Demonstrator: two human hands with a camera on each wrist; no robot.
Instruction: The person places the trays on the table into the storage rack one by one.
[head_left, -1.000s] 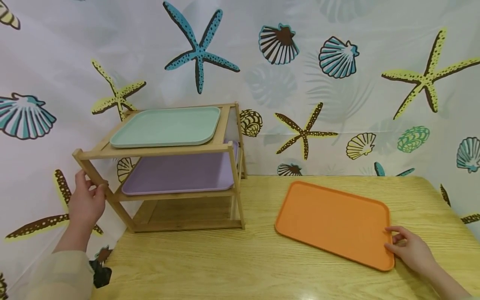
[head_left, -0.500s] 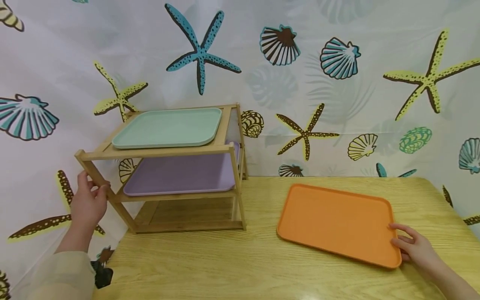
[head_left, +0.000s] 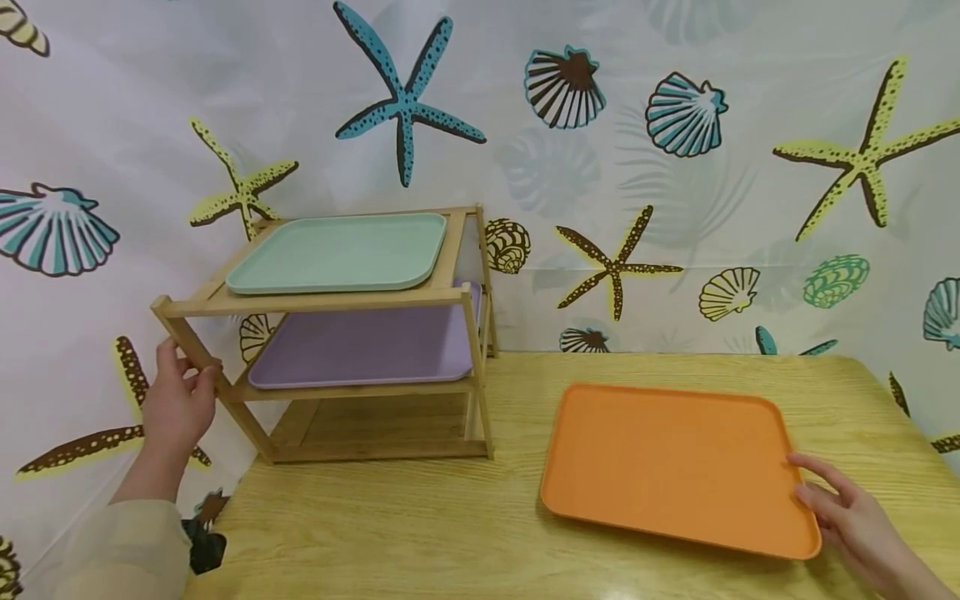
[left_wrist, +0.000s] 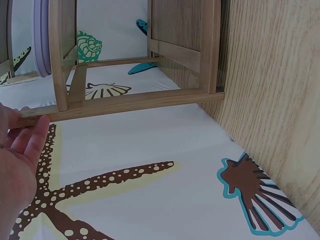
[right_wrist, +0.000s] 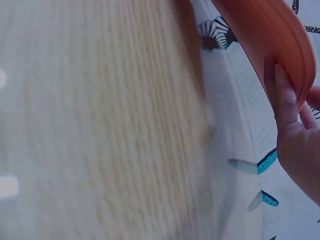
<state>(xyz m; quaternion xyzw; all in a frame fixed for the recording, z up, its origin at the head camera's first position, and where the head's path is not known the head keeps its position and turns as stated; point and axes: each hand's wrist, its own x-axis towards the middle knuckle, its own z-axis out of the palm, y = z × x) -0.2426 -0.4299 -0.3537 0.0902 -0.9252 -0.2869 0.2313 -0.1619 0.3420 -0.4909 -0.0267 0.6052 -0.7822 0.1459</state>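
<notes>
At the left in the head view stands a three-level wooden rack (head_left: 330,307). My left hand (head_left: 178,404) grips its front left post, and the left wrist view shows the fingers (left_wrist: 35,140) around that post. A mint green tray (head_left: 337,252) lies on the top level, and a purple tray (head_left: 367,346) on the middle one. With my right hand (head_left: 851,512) I hold an orange tray (head_left: 667,467) by its right end, fingers on its upper side. The right wrist view shows its underside (right_wrist: 270,30) raised off the table, a finger pressed beneath it.
The rack's bottom level (head_left: 382,419) holds no tray. A light wood table (head_left: 420,533) spreads under everything. A white curtain with printed starfish and shells (head_left: 525,175) surrounds it at the back and sides. A dark object (head_left: 204,546) sits by my left sleeve.
The orange tray has turned slightly and come nearer and up, its left end swinging toward me. My right hand has shifted a little to the right with it. The left hand keeps its hold.
</notes>
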